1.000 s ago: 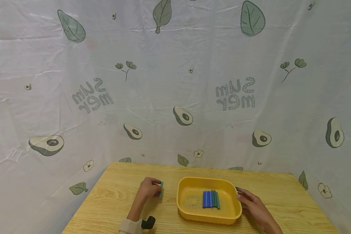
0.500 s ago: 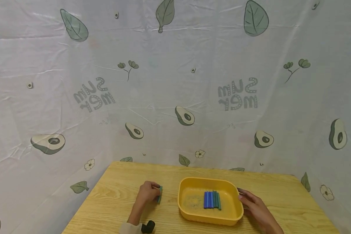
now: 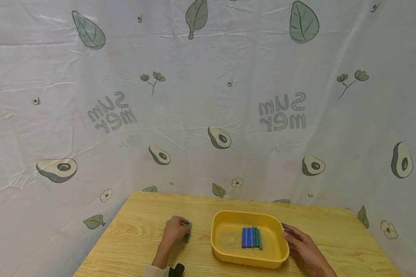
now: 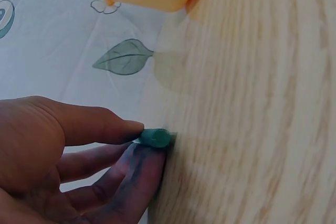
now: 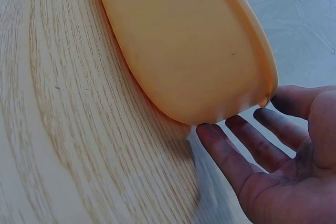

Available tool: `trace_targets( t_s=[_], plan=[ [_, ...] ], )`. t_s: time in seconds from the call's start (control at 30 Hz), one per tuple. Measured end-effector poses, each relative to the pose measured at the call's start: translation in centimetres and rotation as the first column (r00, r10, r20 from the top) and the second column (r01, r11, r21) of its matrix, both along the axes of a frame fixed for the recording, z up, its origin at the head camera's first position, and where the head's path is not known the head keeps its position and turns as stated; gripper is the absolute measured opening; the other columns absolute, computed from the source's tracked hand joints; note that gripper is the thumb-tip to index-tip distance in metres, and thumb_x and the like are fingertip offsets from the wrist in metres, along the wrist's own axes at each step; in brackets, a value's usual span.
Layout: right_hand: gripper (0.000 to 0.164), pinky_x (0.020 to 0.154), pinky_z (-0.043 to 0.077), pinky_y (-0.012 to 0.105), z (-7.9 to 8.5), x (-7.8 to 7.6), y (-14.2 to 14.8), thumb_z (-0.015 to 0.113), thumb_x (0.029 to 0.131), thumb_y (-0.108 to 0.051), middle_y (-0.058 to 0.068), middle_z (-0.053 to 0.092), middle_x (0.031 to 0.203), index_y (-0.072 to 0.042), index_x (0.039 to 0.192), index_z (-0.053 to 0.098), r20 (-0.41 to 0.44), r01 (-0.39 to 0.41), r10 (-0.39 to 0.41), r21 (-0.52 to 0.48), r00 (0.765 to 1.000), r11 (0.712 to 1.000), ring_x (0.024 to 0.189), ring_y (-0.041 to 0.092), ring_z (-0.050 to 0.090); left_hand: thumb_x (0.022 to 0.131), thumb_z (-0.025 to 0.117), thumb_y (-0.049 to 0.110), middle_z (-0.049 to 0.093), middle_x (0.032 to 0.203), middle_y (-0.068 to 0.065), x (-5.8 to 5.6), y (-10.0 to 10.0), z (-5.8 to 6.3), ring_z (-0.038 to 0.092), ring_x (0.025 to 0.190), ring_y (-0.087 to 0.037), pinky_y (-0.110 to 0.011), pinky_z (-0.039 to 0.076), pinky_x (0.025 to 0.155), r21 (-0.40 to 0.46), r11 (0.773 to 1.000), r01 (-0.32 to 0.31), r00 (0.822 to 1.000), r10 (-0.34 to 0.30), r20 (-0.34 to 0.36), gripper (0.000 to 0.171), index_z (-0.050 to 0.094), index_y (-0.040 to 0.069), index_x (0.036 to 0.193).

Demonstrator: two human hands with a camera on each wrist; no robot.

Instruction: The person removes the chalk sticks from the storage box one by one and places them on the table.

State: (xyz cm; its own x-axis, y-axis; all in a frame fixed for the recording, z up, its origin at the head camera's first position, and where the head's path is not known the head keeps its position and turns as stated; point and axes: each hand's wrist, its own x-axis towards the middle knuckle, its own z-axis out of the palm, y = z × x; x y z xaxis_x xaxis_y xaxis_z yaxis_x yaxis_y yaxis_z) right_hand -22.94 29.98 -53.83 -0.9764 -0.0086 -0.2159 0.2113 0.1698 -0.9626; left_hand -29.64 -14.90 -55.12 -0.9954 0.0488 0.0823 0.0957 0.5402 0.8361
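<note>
Between thumb and fingers, my left hand (image 3: 175, 229) pinches a short green chalk stick (image 3: 188, 232) left of the yellow tray (image 3: 249, 260). In the left wrist view the chalk stick (image 4: 156, 138) is end-on, close over the wood, and the fingers below it carry dark smudges. My right hand (image 3: 305, 246) rests at the tray's right end. In the right wrist view, its fairly straight fingers (image 5: 220, 148) touch the outer wall, with the thumb at the rim. Several blue and green chalk sticks (image 3: 251, 237) lie side by side inside the tray.
Coloured dust marks the left part of the tray's floor. The tray stands on a light wooden table (image 3: 149, 207). Behind and beside the table hangs a pale sheet (image 3: 180, 107) printed with leaves and avocados.
My left hand has come a little nearer with the green chalk stick, lower over the table. The right hand stays at the tray's end. The head view has shifted slightly.
</note>
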Motion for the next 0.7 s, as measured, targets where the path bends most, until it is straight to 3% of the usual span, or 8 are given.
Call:
trace_targets(
  t_s=[0.7],
  plan=[
    [0.065,0.1,0.063,0.048,-0.28,0.27,0.38,0.051,0.115,-0.03,0.034,0.042,0.163,0.003,0.167,0.03,-0.026,-0.028,0.028,-0.011,0.999,1.0,0.139,0.04,0.061,0.084,0.079,0.004,0.08,0.092,-0.018,0.22,0.14,0.38,0.076,0.069,-0.022,-0.036,0.062,0.063,-0.022,0.999,-0.034,0.999,0.034,0.001,0.032,0.075,-0.01,0.113]
  ],
)
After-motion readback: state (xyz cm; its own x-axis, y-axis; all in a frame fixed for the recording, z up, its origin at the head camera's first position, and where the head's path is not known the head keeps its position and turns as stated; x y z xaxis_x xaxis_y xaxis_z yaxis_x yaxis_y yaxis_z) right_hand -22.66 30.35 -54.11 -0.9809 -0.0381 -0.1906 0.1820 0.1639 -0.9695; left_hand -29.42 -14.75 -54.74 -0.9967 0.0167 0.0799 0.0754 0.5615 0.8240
